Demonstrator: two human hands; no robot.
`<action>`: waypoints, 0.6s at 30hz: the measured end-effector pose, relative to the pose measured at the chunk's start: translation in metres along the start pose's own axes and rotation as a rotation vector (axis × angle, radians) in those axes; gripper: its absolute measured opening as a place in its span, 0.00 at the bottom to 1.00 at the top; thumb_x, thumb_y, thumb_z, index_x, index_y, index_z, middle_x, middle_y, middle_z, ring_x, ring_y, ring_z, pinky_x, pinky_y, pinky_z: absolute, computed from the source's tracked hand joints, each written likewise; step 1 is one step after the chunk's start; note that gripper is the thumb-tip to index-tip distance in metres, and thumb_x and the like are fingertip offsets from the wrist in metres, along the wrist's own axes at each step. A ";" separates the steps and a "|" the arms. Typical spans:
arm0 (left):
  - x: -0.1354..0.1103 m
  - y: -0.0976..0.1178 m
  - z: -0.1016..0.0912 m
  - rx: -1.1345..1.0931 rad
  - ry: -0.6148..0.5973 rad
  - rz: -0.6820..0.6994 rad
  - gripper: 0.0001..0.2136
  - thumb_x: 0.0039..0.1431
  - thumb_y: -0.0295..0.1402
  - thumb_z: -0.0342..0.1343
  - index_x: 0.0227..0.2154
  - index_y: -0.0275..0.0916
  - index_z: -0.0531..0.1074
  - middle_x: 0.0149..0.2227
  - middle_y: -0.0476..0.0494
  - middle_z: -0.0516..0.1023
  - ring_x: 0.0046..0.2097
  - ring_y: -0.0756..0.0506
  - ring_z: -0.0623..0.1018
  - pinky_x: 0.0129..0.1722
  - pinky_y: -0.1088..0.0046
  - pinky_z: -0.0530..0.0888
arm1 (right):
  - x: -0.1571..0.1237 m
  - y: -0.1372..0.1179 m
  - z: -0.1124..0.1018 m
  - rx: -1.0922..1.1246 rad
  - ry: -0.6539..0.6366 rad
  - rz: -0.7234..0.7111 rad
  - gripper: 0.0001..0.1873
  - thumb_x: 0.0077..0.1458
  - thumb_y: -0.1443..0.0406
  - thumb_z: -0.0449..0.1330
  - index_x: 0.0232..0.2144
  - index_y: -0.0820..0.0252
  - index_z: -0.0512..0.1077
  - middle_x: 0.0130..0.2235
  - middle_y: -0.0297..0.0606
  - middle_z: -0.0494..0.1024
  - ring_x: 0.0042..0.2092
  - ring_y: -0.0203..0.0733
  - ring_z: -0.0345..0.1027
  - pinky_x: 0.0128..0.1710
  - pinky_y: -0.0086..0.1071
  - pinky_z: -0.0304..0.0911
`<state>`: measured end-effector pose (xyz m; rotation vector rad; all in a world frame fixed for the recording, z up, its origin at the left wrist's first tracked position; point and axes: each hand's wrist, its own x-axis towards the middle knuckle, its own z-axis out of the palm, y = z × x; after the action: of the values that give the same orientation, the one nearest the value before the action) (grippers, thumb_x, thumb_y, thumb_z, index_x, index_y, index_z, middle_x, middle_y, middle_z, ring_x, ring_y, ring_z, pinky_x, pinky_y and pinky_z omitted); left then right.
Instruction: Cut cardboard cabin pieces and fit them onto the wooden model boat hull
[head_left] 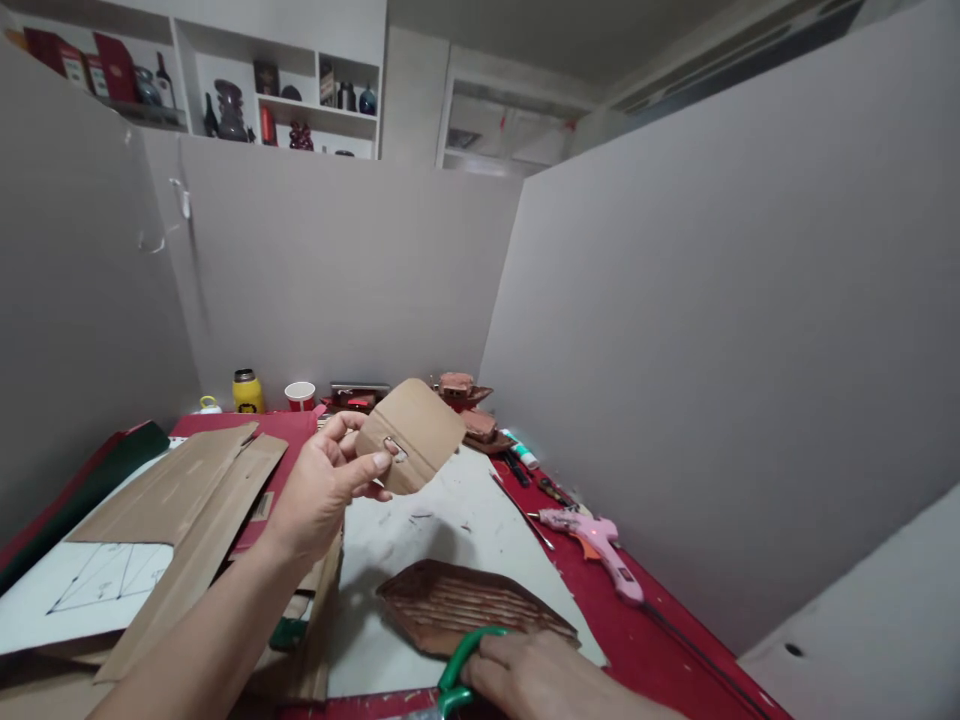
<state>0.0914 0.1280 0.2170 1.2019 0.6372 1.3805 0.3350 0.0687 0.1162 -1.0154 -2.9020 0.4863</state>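
My left hand point(330, 470) pinches a piece of tan cardboard point(424, 430) between thumb and fingers, raised above the table. The piece has rounded corners, crease lines and a small slot near my thumb. Low in the view, my right hand point(532, 670) is closed around the green handles of a pair of scissors point(454, 680); their blades are mostly cut off by the bottom edge. Just beyond that hand lies a brown, pointed, boat-shaped piece point(465, 605) with ribbed strips, on a white sheet point(397, 540).
Cut cardboard pieces point(165, 480) and a drawn plan point(97, 590) cover the left side. A pink glue gun point(600, 540) with a cord lies right, near a glue stick point(521, 450). Small brown boat models point(480, 425), a paper cup point(300, 395) and a yellow bottle point(247, 392) stand behind. Grey partitions point(345, 270) enclose the table.
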 end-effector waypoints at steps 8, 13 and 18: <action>0.003 -0.015 0.012 -0.002 0.040 -0.030 0.18 0.49 0.25 0.66 0.44 0.38 0.70 0.40 0.46 0.80 0.40 0.47 0.80 0.34 0.75 0.81 | -0.011 -0.021 -0.023 0.342 -0.023 0.055 0.14 0.58 0.56 0.59 0.42 0.57 0.75 0.43 0.41 0.79 0.41 0.44 0.73 0.40 0.31 0.65; 0.005 -0.021 0.016 -0.041 0.084 -0.037 0.19 0.49 0.24 0.66 0.45 0.39 0.72 0.42 0.45 0.81 0.42 0.47 0.80 0.35 0.75 0.81 | -0.014 -0.024 -0.012 0.400 -0.054 0.226 0.13 0.52 0.60 0.65 0.41 0.55 0.75 0.43 0.38 0.78 0.43 0.45 0.72 0.41 0.31 0.64; 0.005 -0.028 0.018 -0.064 0.093 -0.069 0.19 0.50 0.25 0.66 0.45 0.39 0.73 0.43 0.45 0.81 0.42 0.47 0.80 0.35 0.75 0.81 | -0.007 -0.004 -0.015 0.231 0.058 0.217 0.16 0.48 0.59 0.69 0.38 0.58 0.73 0.42 0.39 0.74 0.42 0.47 0.70 0.42 0.36 0.66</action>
<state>0.1194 0.1343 0.1997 1.0610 0.6881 1.3946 0.3404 0.0660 0.1322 -1.2864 -2.6198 0.7665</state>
